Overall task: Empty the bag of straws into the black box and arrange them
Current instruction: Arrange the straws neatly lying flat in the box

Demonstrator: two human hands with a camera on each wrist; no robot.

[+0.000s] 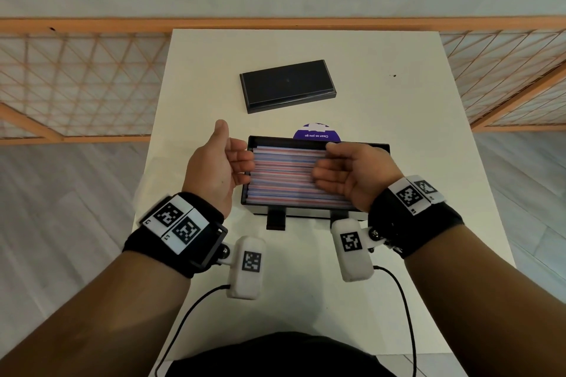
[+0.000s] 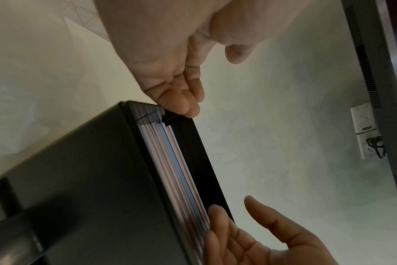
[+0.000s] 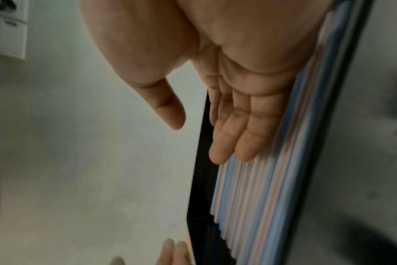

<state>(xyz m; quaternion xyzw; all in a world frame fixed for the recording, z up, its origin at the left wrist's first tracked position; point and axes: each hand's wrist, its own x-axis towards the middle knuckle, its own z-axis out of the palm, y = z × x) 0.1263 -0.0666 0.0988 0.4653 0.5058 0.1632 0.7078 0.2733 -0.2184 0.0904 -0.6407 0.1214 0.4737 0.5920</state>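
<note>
The open black box [image 1: 379, 147] stands mid-table, filled with red, blue and white striped straws [image 1: 284, 174] lying side by side along its length. My left hand [image 1: 237, 156] is open at the box's left end, its fingertips at the straw ends [image 2: 170, 161]. My right hand [image 1: 323, 162] is open too, palm up over the right half, its fingers [image 3: 233, 136] lying flat on the straws [image 3: 261, 206]. Neither hand holds anything. In the left wrist view the left hand [image 2: 193, 89] touches the box corner [image 2: 79, 179].
A flat black lid [image 1: 288, 85] lies farther back on the white table [image 1: 398, 254]. A purple round sticker [image 1: 317, 133] peeks out behind the box. A wooden lattice screen [image 1: 76, 76] runs behind the table. Cables hang from both wrist cameras.
</note>
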